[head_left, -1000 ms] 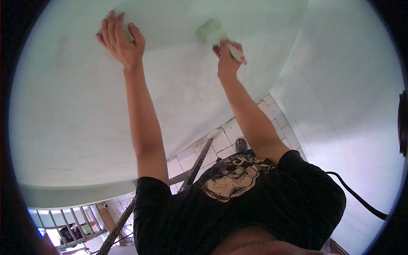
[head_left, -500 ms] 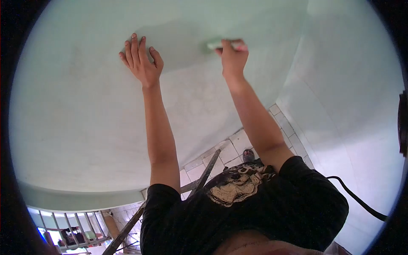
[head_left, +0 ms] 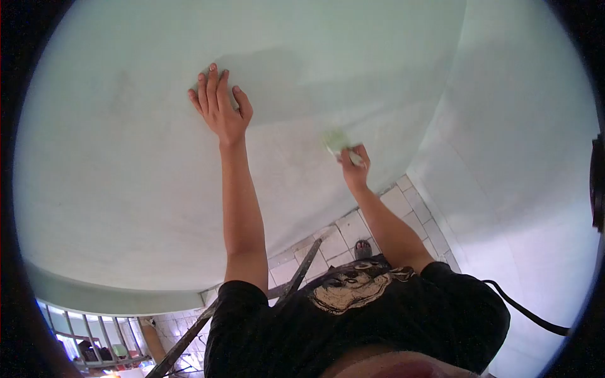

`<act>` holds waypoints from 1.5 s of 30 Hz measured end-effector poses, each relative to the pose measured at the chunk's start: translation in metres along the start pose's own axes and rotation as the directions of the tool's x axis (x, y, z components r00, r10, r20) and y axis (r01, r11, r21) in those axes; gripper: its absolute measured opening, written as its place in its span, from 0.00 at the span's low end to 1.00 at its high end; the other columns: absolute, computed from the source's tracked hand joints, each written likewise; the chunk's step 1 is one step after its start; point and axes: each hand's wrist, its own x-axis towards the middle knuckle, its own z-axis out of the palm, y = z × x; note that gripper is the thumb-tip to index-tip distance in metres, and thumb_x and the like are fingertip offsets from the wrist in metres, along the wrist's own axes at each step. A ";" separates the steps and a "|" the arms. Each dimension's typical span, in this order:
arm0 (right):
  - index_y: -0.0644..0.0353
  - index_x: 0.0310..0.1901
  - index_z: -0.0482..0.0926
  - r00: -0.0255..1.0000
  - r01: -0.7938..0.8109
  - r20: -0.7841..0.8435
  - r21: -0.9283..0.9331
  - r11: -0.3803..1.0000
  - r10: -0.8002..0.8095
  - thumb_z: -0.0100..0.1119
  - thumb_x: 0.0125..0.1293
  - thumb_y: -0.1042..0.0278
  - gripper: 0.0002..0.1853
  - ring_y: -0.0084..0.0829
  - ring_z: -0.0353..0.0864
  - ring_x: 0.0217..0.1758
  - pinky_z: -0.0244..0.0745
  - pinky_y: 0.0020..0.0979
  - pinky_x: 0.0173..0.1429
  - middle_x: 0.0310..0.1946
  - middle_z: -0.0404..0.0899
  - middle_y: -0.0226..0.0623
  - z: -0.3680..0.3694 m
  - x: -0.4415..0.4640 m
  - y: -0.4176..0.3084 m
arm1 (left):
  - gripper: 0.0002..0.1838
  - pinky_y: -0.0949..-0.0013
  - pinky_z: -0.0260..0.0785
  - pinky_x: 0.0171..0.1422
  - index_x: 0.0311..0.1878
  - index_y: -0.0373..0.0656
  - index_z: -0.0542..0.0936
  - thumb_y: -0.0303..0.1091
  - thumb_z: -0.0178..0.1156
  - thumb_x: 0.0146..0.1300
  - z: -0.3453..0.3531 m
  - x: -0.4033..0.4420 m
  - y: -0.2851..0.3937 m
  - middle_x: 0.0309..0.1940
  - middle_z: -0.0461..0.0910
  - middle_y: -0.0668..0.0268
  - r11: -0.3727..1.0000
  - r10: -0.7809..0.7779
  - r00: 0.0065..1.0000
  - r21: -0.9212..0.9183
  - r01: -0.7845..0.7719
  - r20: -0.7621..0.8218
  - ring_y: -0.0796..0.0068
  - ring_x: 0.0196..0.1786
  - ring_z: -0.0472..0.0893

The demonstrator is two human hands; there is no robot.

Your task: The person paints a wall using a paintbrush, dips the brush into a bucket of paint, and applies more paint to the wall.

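My right hand (head_left: 355, 165) is closed around a brush (head_left: 336, 140) with a pale green, motion-blurred head. The brush head is at the pale green wall (head_left: 283, 189), pointing up and left; the fingers hide much of its handle. Higher and to the left, my left hand (head_left: 222, 108) rests on the same wall with its fingers stretched out and nothing held. A soft shadow falls on the wall to the right of that hand.
A second wall (head_left: 523, 138) meets this one at a corner on the right. Below are floor tiles (head_left: 353, 230), a sandalled foot (head_left: 362, 249) and dark bars (head_left: 302, 268). A metal railing (head_left: 104, 337) stands at lower left. A black cable (head_left: 526, 317) hangs at right.
My right hand has come down the wall with the brush, closer to my body. The left hand appears slightly lower and further right, as the whole view has shifted a little.
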 end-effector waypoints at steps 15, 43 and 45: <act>0.63 0.28 0.66 0.916 0.320 0.016 0.573 0.754 -0.401 0.56 0.55 0.79 0.07 0.27 0.78 0.28 0.83 0.31 0.33 0.25 0.72 0.32 0.165 0.140 -0.315 | 0.14 0.52 0.43 0.76 0.49 0.42 0.79 0.30 0.52 0.60 0.000 -0.007 0.008 0.58 0.76 0.63 0.999 -0.039 0.999 0.009 0.039 0.014 0.63 0.68 0.67; 0.65 0.35 0.68 0.647 0.646 0.183 0.384 0.660 -0.740 0.60 0.59 0.72 0.10 0.31 0.83 0.25 0.80 0.28 0.31 0.35 0.75 0.44 0.229 0.214 -0.430 | 0.15 0.50 0.46 0.75 0.48 0.41 0.79 0.27 0.54 0.57 0.011 -0.031 0.023 0.59 0.75 0.63 0.998 -0.059 0.996 0.011 0.059 0.060 0.61 0.67 0.67; 0.62 0.28 0.69 0.678 0.638 0.147 0.368 0.676 -0.720 0.63 0.57 0.70 0.11 0.28 0.77 0.20 0.77 0.29 0.25 0.30 0.76 0.36 0.208 0.202 -0.371 | 0.15 0.50 0.46 0.75 0.48 0.41 0.79 0.27 0.54 0.57 0.013 -0.035 0.029 0.59 0.75 0.63 0.998 -0.055 0.997 0.006 0.055 0.052 0.61 0.67 0.67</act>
